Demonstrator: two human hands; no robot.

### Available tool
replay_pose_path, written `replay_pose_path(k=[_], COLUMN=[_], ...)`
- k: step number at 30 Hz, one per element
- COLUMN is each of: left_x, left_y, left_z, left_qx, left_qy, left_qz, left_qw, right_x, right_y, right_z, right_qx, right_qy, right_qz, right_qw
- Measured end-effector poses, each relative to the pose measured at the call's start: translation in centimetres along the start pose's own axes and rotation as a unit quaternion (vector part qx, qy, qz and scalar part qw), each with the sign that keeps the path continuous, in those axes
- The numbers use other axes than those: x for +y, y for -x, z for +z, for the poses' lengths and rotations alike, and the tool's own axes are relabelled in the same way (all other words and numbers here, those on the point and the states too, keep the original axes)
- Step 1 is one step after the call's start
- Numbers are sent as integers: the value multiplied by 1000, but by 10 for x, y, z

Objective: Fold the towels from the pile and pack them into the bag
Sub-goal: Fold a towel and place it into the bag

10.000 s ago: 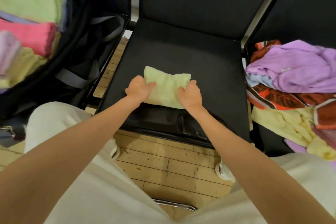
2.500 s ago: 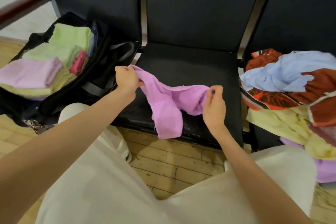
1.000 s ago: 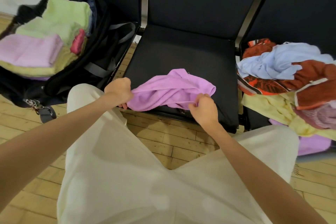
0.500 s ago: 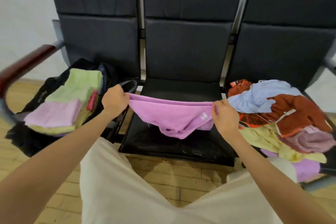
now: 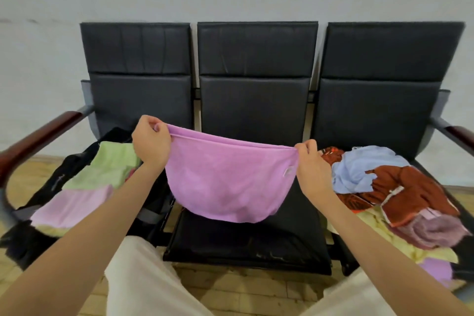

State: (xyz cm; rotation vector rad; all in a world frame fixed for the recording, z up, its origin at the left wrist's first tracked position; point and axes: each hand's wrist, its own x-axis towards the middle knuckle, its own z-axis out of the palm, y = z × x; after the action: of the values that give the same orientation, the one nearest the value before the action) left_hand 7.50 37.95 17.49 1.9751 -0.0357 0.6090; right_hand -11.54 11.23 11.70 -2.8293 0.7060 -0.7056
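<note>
A purple towel [image 5: 228, 179] hangs spread in the air above the middle seat [image 5: 246, 244]. My left hand [image 5: 150, 143] pinches its upper left corner and my right hand [image 5: 311, 167] pinches its upper right corner. The lower edge sags in a curve. On the left seat the black bag [image 5: 33, 233] lies open, holding folded green, purple and yellow towels [image 5: 102, 174]. On the right seat lies the pile of loose towels [image 5: 395, 192] in blue, rust, yellow and mauve.
Three black padded seats stand in a row against a pale wall. A wooden armrest [image 5: 36, 141] flanks the left seat and another armrest [image 5: 459, 133] the right. My legs in pale trousers [image 5: 143, 285] are at the bottom, over a wooden floor.
Both hands have raised the purple towel off the middle seat and pulled its top edge out wide. The view has tilted up, showing the seat backs and wall.
</note>
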Motion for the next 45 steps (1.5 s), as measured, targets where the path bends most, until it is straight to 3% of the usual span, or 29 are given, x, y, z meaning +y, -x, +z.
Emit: replay_pose_path(k=[3, 8, 15, 23, 31, 35, 39, 42, 45], left_x=[-9, -21, 20, 34, -59, -117, -169, -193, -208], left_y=[-9, -29, -55, -52, -5, 39, 77, 95, 101], left_z=[0, 30, 83, 115, 120, 106, 75, 52, 40], left_qx=[-48, -178, -183, -171, -295, -399, -511, -559, -569], left_qy=[-46, -70, -22, 2, -58, -183, -285, -333, -372], left_qz=[10, -18, -44, 14, -25, 7, 105, 195, 245], left_qw=[998, 981, 982, 985, 953, 899, 804, 734, 691], right_x=[5, 7, 34, 60, 85, 87, 80, 72, 67], right_y=[-7, -29, -99, -118, -37, 19, 70, 97, 112], right_z=[4, 10, -6, 3, 68, 108, 122, 122, 118], right_qx=[-91, -45, -15, 101, 20, -127, -265, -287, -271], right_qy=[107, 7, -160, -196, -127, -108, -98, -113, -140], right_qz=[10, 85, 100, 46, 42, 55, 68, 59, 38], right_qw=[990, 995, 982, 974, 991, 984, 957, 949, 952])
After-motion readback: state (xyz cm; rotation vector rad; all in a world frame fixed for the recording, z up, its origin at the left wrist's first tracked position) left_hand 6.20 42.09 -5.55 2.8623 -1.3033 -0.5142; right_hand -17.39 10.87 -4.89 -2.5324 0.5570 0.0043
